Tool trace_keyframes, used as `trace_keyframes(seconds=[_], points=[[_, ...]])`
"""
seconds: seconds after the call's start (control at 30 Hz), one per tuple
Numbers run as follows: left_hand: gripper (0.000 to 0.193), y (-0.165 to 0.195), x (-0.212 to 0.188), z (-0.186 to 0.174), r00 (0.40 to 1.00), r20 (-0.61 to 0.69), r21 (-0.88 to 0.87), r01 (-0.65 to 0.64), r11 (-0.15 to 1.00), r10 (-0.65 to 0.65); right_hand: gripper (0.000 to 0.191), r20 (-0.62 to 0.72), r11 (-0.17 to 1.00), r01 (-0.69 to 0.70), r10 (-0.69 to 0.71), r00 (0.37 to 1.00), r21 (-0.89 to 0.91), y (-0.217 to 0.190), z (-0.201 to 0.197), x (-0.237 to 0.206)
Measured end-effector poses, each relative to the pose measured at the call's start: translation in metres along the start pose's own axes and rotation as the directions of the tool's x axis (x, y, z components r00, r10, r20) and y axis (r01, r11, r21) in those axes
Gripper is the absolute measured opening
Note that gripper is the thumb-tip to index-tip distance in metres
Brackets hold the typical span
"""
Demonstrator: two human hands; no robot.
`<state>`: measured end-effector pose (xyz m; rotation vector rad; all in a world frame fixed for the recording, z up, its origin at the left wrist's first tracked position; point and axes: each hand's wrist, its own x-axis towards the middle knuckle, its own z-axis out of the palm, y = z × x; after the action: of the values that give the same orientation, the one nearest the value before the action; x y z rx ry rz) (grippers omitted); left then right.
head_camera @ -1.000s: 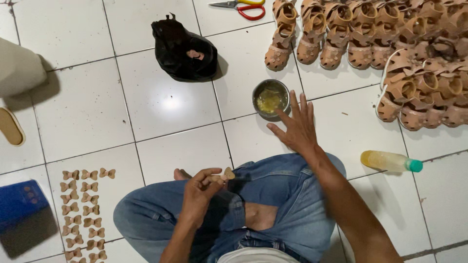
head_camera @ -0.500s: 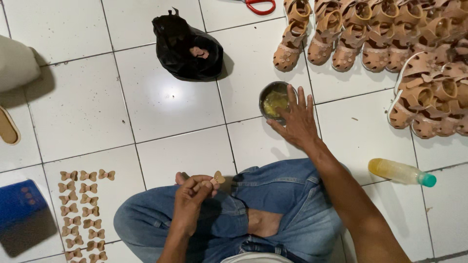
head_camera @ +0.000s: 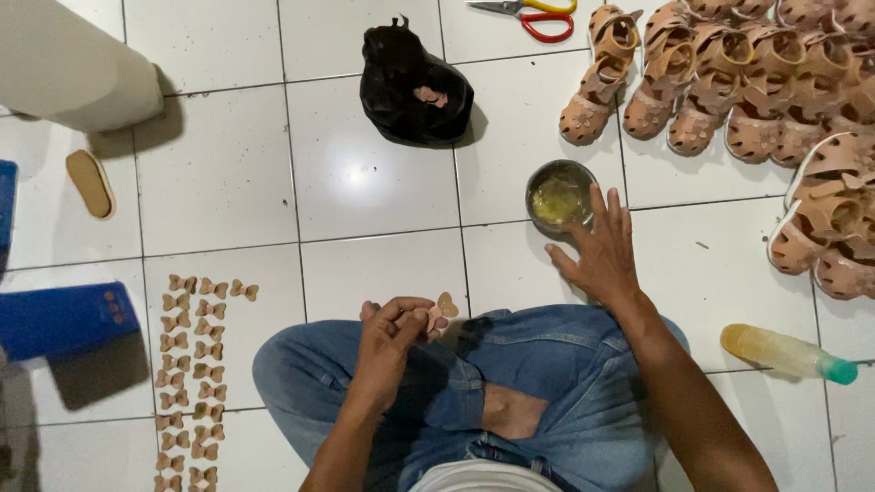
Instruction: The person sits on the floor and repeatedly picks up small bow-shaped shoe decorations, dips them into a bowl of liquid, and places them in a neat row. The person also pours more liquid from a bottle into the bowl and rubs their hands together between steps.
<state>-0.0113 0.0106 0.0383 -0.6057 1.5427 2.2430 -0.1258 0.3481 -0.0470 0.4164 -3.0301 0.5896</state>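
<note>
The left hand (head_camera: 390,339) is curled in a pinch near the knee; the right hand (head_camera: 602,251) reaches forward, fingers spread.

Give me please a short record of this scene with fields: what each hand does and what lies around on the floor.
left hand: holds a small tan bow piece in its fingers
right hand: open, reaching to the metal bowl of yellowish paste
floor left: rows of tan bows, blue box
floor right: tan sandals, plastic bottle
floor top: black bag, scissors
</note>
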Motion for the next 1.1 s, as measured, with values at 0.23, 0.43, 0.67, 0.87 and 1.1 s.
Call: trace_keyframes(seconds=[0.23,0.43,0.67,0.87,1.1], points=[[0.024,0.022,-0.017,0.023,0.985,0.114,0.025,-0.131,0.991,0.127,0.036,0.047,0.853,-0.143,0.138,0.989,0.501,-0.085,-0.055,-0.028],[0.027,0.027,-0.029,0.042,0.955,0.214,0.099,-0.228,0.969,0.203,0.066,0.126,0.394,-0.138,0.057,0.99,0.909,-0.167,-0.094,-0.056],[0.025,0.034,-0.049,0.059,0.961,0.226,-0.04,-0.157,0.987,0.162,0.066,0.015,0.416,-0.06,0.111,0.994,0.907,-0.186,-0.108,-0.067],[0.021,0.03,-0.053,0.067,0.956,0.254,-0.055,-0.135,0.989,0.144,0.064,-0.012,0.453,-0.034,0.099,0.995,0.891,-0.186,-0.111,-0.074],[0.021,0.025,-0.057,0.058,0.929,0.329,0.015,-0.187,0.982,0.172,0.069,0.264,0.127,-0.285,0.158,0.951,0.95,-0.183,-0.124,-0.073]])
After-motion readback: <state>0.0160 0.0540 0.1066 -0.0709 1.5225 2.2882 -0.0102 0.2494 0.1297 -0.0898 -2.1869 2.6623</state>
